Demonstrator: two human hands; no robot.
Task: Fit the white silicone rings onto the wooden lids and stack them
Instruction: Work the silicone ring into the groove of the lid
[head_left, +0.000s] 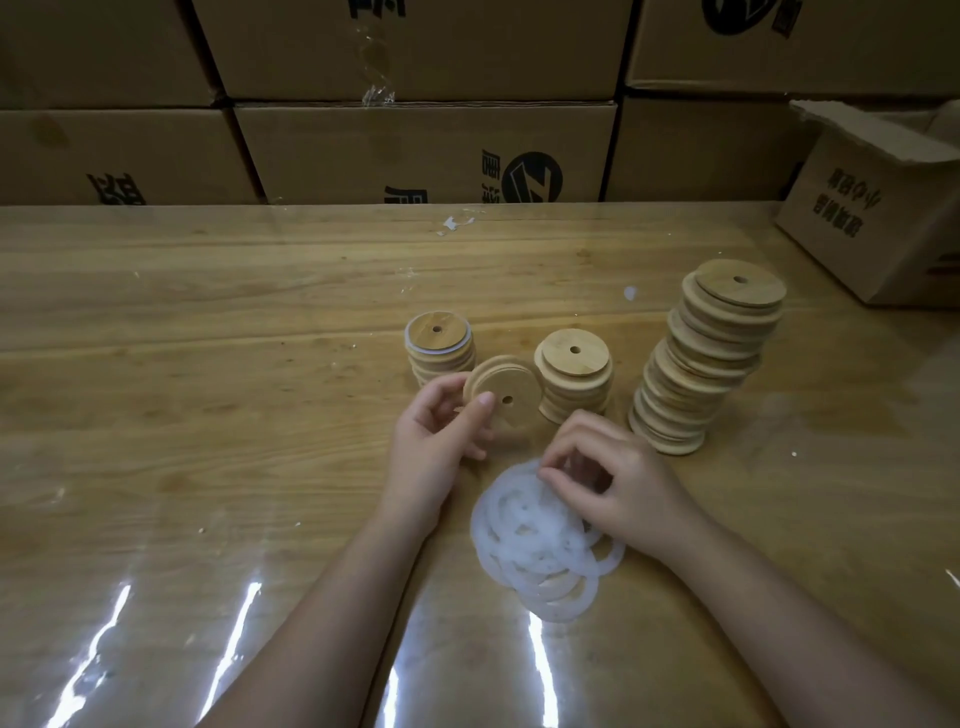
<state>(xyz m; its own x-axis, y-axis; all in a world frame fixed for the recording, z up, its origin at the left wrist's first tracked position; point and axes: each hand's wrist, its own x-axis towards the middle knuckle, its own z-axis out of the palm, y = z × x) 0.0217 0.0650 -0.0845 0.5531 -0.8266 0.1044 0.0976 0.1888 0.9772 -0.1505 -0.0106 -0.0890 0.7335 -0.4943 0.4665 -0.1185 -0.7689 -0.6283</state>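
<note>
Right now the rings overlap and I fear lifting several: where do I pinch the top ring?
Probably the top ring's far edge, from above, where the right hand pinches: it lies flat on the pile, so only its rim offers hold.

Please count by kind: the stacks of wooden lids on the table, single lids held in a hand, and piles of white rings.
Stacks of wooden lids: 3 (left stack, middle stack, tall right stack)
Single lid held by left hand: 1
Piles of white silicone rings: 1
Total: 5
</note>
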